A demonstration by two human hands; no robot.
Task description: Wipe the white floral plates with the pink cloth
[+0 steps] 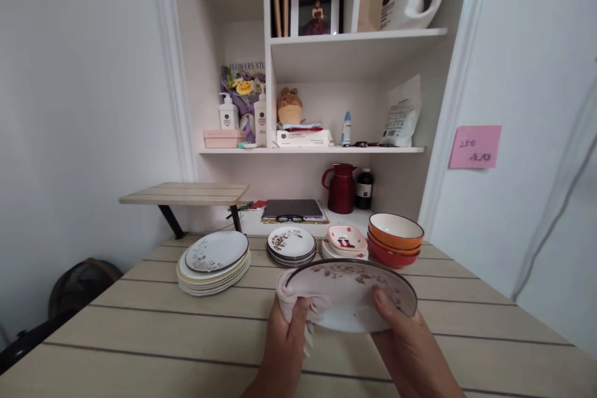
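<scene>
A white plate [345,308] with a dark rim and brown floral print is held tilted above the table, its face toward me. My right hand [403,323] grips its right side, thumb on the face and fingers underneath. At the left edge, my left hand [290,326] is closed on a pale pink cloth [285,292] wrapped over the rim, thumb pressing the cloth to the plate. Behind the plate stand a stack of small floral plates [291,242], a pink patterned dish [347,239] on other dishes, and stacked orange and red bowls [395,241].
To the left sits a stack of larger plates [214,261] on the slatted wooden table [186,336]. A raised wooden stand [184,193] is at the back left. Farther back are a closed laptop [293,208], glasses [290,219], a red jug [341,189] and a dark bottle [364,189], below shelves [321,150].
</scene>
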